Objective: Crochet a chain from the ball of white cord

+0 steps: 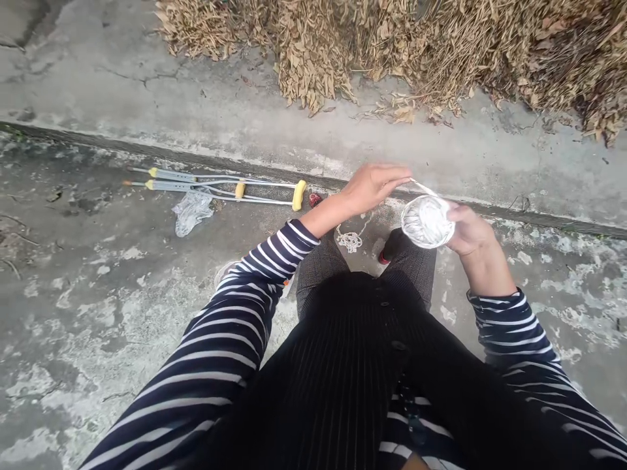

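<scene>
Two hands are raised in front of the body, and between them is one ball of white cord (425, 223), round, without any clear long axis. The right hand (469, 232) is the nearer one, because it is in contact: its fingers curve around the right side of the ball and hold it, bent only partly, as far as the ball lets them. The left hand (376, 185) is apart from the ball, a little farther from the body and to its left. Its fingers are stretched and lie nearly together, and at their tips they seem to pinch the strand (425, 187); the thumb is not clear enough for me to tell the exact grip. This strand gives the important line: from the left fingertips it runs to the right and slightly back towards the body, and it meets the ball at its far edge, near the right fingertips. It looks nearly straight, so I judge that there is little slack between the hands. Below, on the concrete ground (122, 281), a loose heap of cord (350, 242) lies between the two legs, to the left of the ball; how it joins the strand, I cannot tell. Well to the left lie crutches (255, 198), with a clear plastic bag (190, 214) just beside them.
</scene>
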A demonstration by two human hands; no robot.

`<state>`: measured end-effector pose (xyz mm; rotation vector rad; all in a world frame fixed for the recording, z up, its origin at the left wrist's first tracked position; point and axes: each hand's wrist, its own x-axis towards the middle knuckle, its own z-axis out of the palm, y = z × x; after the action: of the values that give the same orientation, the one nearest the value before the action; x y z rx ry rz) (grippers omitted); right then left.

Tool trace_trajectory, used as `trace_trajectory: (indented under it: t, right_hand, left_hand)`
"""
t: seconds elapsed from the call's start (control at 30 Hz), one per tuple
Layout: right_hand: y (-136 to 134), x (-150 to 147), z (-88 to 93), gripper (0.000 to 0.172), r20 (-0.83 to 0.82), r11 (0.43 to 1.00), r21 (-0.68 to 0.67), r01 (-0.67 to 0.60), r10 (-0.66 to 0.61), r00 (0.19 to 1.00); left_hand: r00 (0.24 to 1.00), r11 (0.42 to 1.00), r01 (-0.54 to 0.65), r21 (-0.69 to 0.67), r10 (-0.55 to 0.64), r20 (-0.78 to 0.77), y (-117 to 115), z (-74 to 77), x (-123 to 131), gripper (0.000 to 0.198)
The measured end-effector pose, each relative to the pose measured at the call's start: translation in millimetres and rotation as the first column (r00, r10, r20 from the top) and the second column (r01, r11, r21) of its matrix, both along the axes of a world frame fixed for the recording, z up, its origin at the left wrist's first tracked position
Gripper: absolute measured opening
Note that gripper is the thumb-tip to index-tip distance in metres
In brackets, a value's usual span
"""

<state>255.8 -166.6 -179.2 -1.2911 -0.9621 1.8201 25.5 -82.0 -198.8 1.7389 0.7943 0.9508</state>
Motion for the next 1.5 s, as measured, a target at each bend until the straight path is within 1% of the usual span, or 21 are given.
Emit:
trace_trajectory:
  t: [0.1, 0.17, 0.2, 0.3, 0.4, 0.5, 0.57, 0.63, 0.7, 0.77, 0.83, 0.93, 1.0, 1.07, 1.1, 1.2, 1.3, 1.4, 1.5]
  right_hand:
    - [1, -4, -2.7, 0.058, -0.057, 0.999, 0.027, -0.028, 0.030, 0.998]
    - [2, -7, -1.5, 0.061, -0.091, 0.998, 0.054, -0.022, 0.026, 0.996]
    - [2, -8, 0.0, 0.063, -0.104, 0.998, 0.057, -0.006, 0.012, 0.995]
    - [1, -10, 8.3, 0.065, -0.128, 0.998, 0.040, 0.056, -0.051, 0.991]
    - [-1, -9, 19.2, 0.060, -0.125, 0.993, 0.049, 0.108, -0.102, 0.987]
    - [-3, -6, 27.2, 0.056, -0.057, 0.986, 0.067, 0.150, -0.146, 0.988]
    - [-3, -5, 29.1, 0.055, -0.029, 0.981, 0.085, 0.174, -0.172, 0.985]
    - [-3, -5, 29.2, 0.057, -0.042, 0.974, 0.106, 0.198, -0.195, 0.980]
    - [-3, -7, 29.2, 0.060, -0.071, 0.967, 0.119, 0.223, -0.216, 0.974]
    - [-2, -10, 30.6, 0.060, -0.092, 0.962, 0.132, 0.237, -0.226, 0.970]
    - [0, -10, 33.6, 0.056, -0.103, 0.961, 0.162, 0.225, -0.211, 0.972]
    - [4, -5, 40.0, 0.047, -0.091, 0.959, 0.225, 0.174, -0.157, 0.983]
    - [7, -1, 44.6, 0.042, -0.073, 0.958, 0.247, 0.148, -0.134, 0.988]
    - [10, 2, 48.9, 0.041, -0.056, 0.958, 0.250, 0.138, -0.128, 0.990]
    - [11, 2, 51.1, 0.041, -0.055, 0.958, 0.250, 0.141, -0.131, 0.990]
    - [13, -3, 59.0, 0.043, -0.078, 0.948, 0.253, 0.194, -0.180, 0.981]
    - [13, -14, 72.5, 0.049, -0.116, 0.930, 0.273, 0.248, -0.224, 0.968]
    - [13, -22, 93.5, 0.055, -0.160, 0.892, 0.360, 0.273, -0.229, 0.960]
    - [17, -22, 113.3, 0.056, -0.178, 0.840, 0.460, 0.288, -0.230, 0.957]
  left_hand:
    - [0.996, 0.988, 0.074, 0.136, -0.069, -0.048, 10, 1.1, 5, 0.021]
    - [0.992, 0.977, 0.106, 0.186, -0.091, -0.084, 13, -4.4, 10, 0.025]
    - [0.991, 0.977, 0.110, 0.184, -0.095, -0.091, 13, -8.9, 13, 0.025]
    - [0.991, 0.988, 0.111, 0.104, -0.102, -0.084, 15, -25.7, 19, 0.025]
    - [0.988, 0.993, 0.119, -0.014, -0.120, -0.099, 19, -40.0, 21, 0.023]
    - [0.986, 0.987, 0.102, -0.125, -0.117, -0.115, 26, -47.3, 19, 0.022]
    - [0.993, 0.981, 0.068, -0.182, -0.085, -0.084, 30, -49.8, 17, 0.019]
    - [0.997, 0.967, 0.066, -0.246, -0.075, -0.025, 34, -52.0, 18, 0.016]
    - [0.993, 0.937, 0.116, -0.328, -0.112, 0.030, 36, -54.1, 20, 0.014]
    - [0.984, 0.890, 0.180, -0.418, -0.165, 0.072, 37, -54.7, 22, 0.014]
    - [0.974, 0.842, 0.227, -0.489, -0.200, 0.108, 34, -53.0, 23, 0.013]
    - [0.953, 0.771, 0.302, -0.561, -0.248, 0.172, 27, -47.8, 19, 0.013]
    - [0.933, 0.713, 0.358, -0.602, -0.295, 0.206, 22, -45.5, 15, 0.015]
    - [0.917, 0.670, 0.396, -0.627, -0.320, 0.237, 19, -46.3, 10, 0.018]
    - [0.913, 0.660, 0.406, -0.633, -0.318, 0.254, 17, -47.9, 8, 0.019]
    - [0.902, 0.639, 0.432, -0.636, -0.295, 0.317, 14, -55.3, 4, 0.021]
    - [0.879, 0.592, 0.476, -0.650, -0.299, 0.372, 6, -64.7, 4, 0.023]
    - [0.881, 0.561, 0.473, -0.679, -0.282, 0.381, -8, -77.5, 4, 0.026]
    - [0.892, 0.548, 0.447, -0.707, -0.217, 0.396, -24, -92.6, -1, 0.034]
